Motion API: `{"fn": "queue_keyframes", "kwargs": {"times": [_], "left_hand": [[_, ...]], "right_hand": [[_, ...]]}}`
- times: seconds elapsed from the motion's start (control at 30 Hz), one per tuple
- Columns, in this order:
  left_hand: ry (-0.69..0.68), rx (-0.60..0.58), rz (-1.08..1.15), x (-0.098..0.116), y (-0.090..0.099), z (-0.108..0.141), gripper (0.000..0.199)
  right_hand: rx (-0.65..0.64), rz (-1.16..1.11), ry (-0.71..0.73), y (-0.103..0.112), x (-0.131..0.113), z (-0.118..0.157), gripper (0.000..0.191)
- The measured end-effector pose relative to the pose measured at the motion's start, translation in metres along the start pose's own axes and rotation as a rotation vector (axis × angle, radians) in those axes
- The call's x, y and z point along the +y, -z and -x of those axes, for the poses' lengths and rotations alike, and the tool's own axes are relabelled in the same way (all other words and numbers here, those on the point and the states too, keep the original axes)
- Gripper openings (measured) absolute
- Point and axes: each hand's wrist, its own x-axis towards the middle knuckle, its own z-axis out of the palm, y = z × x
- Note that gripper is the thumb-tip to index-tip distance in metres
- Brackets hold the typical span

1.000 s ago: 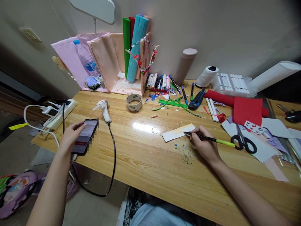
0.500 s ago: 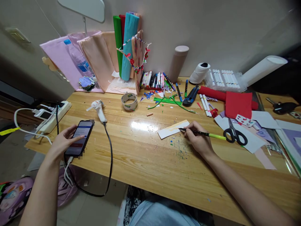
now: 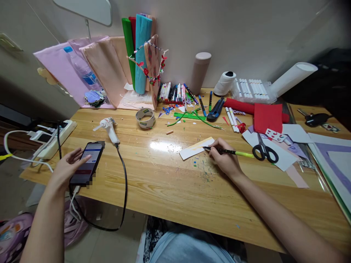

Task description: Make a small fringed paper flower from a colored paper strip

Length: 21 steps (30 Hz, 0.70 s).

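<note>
My right hand [image 3: 225, 157] is closed around a black marker pen [image 3: 225, 151] with a yellow-green rear end. Its tip is at a white paper strip [image 3: 189, 151] that has a yellow-orange band along its upper part. At the left, a dark phone [image 3: 87, 164] with a lit screen lies near the table edge, a white cable plugged into its lower end. My left hand [image 3: 65, 167] rests beside it, fingers apart, thumb stretched over the screen. A white glue gun [image 3: 111, 130] with a black cord is just right of the phone.
Scissors [image 3: 264, 151] lie on paper scraps right of my right hand. A tape roll [image 3: 145, 118], a utility knife [image 3: 216, 109], many markers [image 3: 172, 92] and a thread spool [image 3: 224, 84] stand farther back. A power strip [image 3: 56, 140] sits at the left edge.
The whole view has shifted, so things appear farther left. My right hand and the pen stay at the paper strip; my left hand remains beside the phone with its thumb over the screen.
</note>
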Motion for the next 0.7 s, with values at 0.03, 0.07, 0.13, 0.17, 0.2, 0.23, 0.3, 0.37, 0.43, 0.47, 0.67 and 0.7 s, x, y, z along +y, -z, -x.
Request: {"fn": "queue_keyframes", "kwargs": {"times": [0.03,0.07,0.13,0.17,0.2,0.23,0.3,0.37,0.43,0.47,0.67,0.7], "left_hand": [[0.012,0.038,-0.016,0.002,0.0,0.001,0.046],[0.005,0.097,-0.044,0.005,-0.001,0.004,0.038],[-0.079,0.246,-0.103,0.012,-0.007,0.015,0.029],[-0.161,0.324,-0.104,0.016,-0.013,0.024,0.027],[-0.224,0.335,-0.09,0.021,-0.021,0.036,0.027],[-0.281,0.295,-0.067,0.027,-0.032,0.052,0.025],[-0.433,0.099,-0.066,0.041,-0.06,0.087,0.021],[-0.619,-0.173,-0.144,0.056,-0.094,0.124,0.019],[-0.715,-0.406,-0.226,0.069,-0.13,0.156,0.027],[-0.731,-0.494,-0.261,0.075,-0.146,0.168,0.035],[-0.759,-0.624,-0.417,0.097,-0.213,0.192,0.053],[-0.746,-0.616,-0.45,0.099,-0.219,0.192,0.054]], "right_hand": [[0.002,-0.003,-0.001,0.0,0.0,0.0,0.01],[0.004,-0.007,-0.003,0.0,-0.001,0.0,0.01],[0.007,-0.018,-0.01,0.0,-0.001,0.0,0.01],[0.006,-0.022,-0.01,0.0,-0.002,0.0,0.01],[-0.001,-0.024,-0.008,0.0,-0.002,0.0,0.01],[-0.015,-0.022,-0.003,0.0,-0.002,0.0,0.011],[-0.047,-0.012,0.007,0.0,-0.002,0.0,0.01],[-0.057,-0.004,0.012,0.0,-0.001,0.0,0.01],[-0.034,-0.005,0.016,0.0,0.001,0.0,0.01],[-0.021,-0.008,0.019,0.0,0.001,0.0,0.011],[-0.07,-0.03,0.039,0.0,0.001,-0.001,0.011],[-0.073,-0.035,0.04,0.001,0.001,-0.001,0.011]]}}
